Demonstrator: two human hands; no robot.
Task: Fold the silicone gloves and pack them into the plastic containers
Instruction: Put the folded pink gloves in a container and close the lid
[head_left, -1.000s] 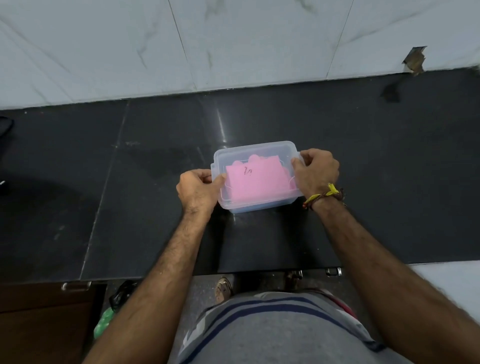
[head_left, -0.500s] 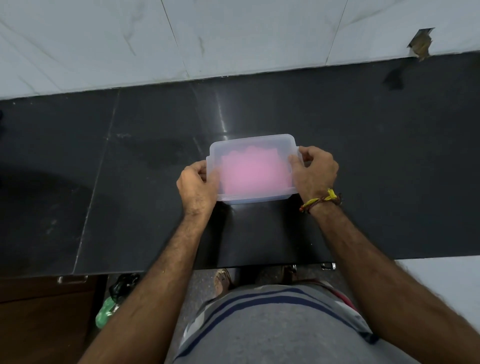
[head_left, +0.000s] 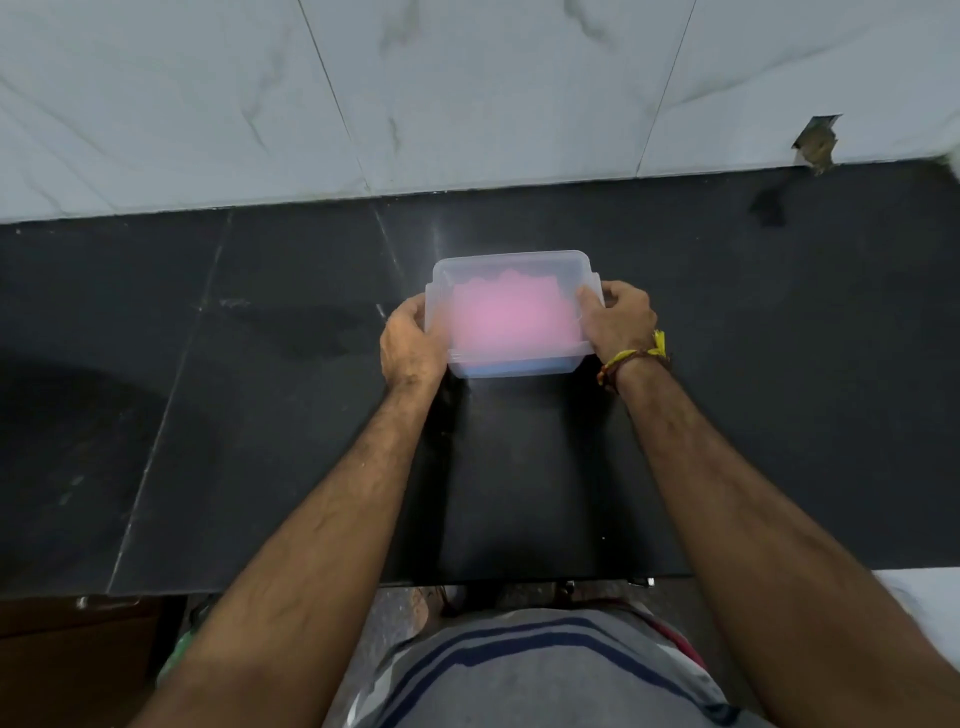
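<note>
A translucent plastic container (head_left: 514, 265) with its lid on rests on the black countertop (head_left: 779, 338), centred in front of me. A folded pink silicone glove (head_left: 511, 322) shows blurred through the lid, with something blue under it at the front edge. My left hand (head_left: 410, 343) grips the container's left end. My right hand (head_left: 615, 322) grips the right end, thumb on the lid's edge. A yellow thread band sits on my right wrist.
A white marble-tiled wall (head_left: 467, 93) rises behind the counter, with a chipped hole at the far right. The counter's front edge runs just before my body. A wooden cabinet (head_left: 62, 665) is at the lower left, floor below.
The pink glove, sharp a second ago through an open top, now looks frosted under the lid. The container and both hands shifted slightly away from me.
</note>
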